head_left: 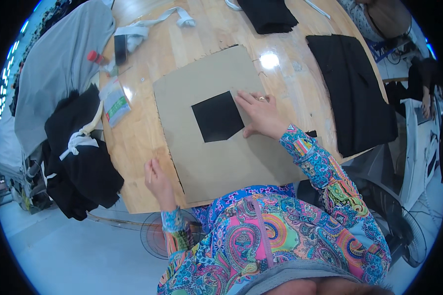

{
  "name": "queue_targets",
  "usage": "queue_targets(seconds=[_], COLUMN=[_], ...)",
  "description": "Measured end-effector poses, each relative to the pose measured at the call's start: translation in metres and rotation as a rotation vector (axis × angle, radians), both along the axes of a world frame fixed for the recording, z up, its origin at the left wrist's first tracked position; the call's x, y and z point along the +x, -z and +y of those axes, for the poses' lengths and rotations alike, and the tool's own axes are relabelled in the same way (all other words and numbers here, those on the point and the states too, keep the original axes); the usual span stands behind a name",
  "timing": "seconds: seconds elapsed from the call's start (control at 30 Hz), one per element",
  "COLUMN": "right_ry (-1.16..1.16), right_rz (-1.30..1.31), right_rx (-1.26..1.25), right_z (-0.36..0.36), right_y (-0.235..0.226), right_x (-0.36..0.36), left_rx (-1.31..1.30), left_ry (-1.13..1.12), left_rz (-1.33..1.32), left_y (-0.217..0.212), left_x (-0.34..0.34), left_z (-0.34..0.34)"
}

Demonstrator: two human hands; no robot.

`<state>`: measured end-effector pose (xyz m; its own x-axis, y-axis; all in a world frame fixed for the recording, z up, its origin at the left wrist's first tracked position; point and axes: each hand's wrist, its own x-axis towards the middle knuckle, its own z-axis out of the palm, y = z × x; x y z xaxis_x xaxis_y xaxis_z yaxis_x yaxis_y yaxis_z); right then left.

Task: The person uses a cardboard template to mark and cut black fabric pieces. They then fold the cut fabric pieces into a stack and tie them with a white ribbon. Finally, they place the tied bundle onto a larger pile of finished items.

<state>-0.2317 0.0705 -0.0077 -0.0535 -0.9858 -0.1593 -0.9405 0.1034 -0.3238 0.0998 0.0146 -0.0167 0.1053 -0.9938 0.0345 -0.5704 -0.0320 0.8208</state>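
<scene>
A large tan board [182, 167], like cardboard, lies on the table in front of me, with thin dark edges of cloth peeking out along its left and top sides. In its middle is a black five-sided patch [217, 117]; I cannot tell if it lies on top or shows through an opening. My right hand [263, 115] rests flat on the board, fingers stretched along the patch's right edge. To the left of the board, near the table's front edge, my left hand [158, 183] has its fingers pressed together; what they hold, if anything, cannot be made out.
Folded black cloth [352, 93] lies at the right, another black bundle [267, 14] at the far side. Left are a plastic packet [114, 103], a red-capped bottle [96, 57], white strips [155, 22] and a tied black bundle [83, 157]. A fan [401, 231] stands lower right.
</scene>
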Motion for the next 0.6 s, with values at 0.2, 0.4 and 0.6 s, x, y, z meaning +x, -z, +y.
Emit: queue_targets(seconds=[0.2,0.4,0.6], right_ry=[0.105,0.116,0.134], right_rz=[-0.006,0.053,0.073], right_rx=[-0.149,-0.15,-0.181], right_z=[0.021,0.035,0.042], right_y=[-0.001,0.009,0.015], right_x=[0.014,0.014,0.019], left_rx=[0.148,0.102,0.132], left_ry=[-0.058,0.029,0.176], left_rz=[-0.002,0.194,0.041], left_y=[0.007,0.01,0.023], left_x=[0.036,0.001,-0.008], left_z=[0.027,0.028,0.029])
